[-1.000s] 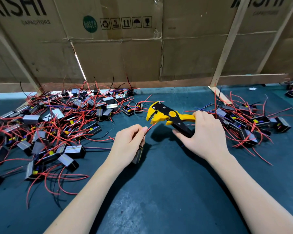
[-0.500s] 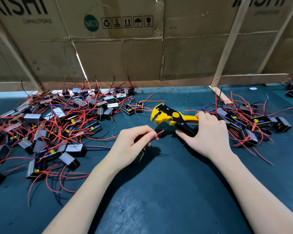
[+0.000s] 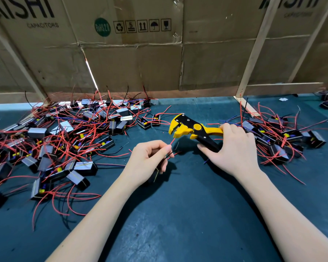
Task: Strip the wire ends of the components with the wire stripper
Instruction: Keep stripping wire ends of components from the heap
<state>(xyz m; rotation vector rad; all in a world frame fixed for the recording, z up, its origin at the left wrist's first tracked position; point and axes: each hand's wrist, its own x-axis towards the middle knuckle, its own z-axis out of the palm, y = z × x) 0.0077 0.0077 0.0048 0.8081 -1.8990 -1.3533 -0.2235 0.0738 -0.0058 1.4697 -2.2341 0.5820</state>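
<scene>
Stripper raised, wires pinched at mid-bench

The right hand (image 3: 233,152) has a firm grip round the handles of the yellow wire stripper (image 3: 192,129), its head just above the red wire (image 3: 172,141) and black wire pinched in the left hand (image 3: 150,159); component piles (image 3: 51,144) lie on both sides of the green bench (image 3: 197,214)

The wire stripper (image 3: 192,130), yellow with black plates, is held above the bench, its open jaws pointing left. Just below them, thin red wires (image 3: 172,141) stick out from a small dark component (image 3: 155,174), mostly hidden, so its shape is unclear. Heaps of similar black components (image 3: 51,146) with red wires lie left and right.
</scene>
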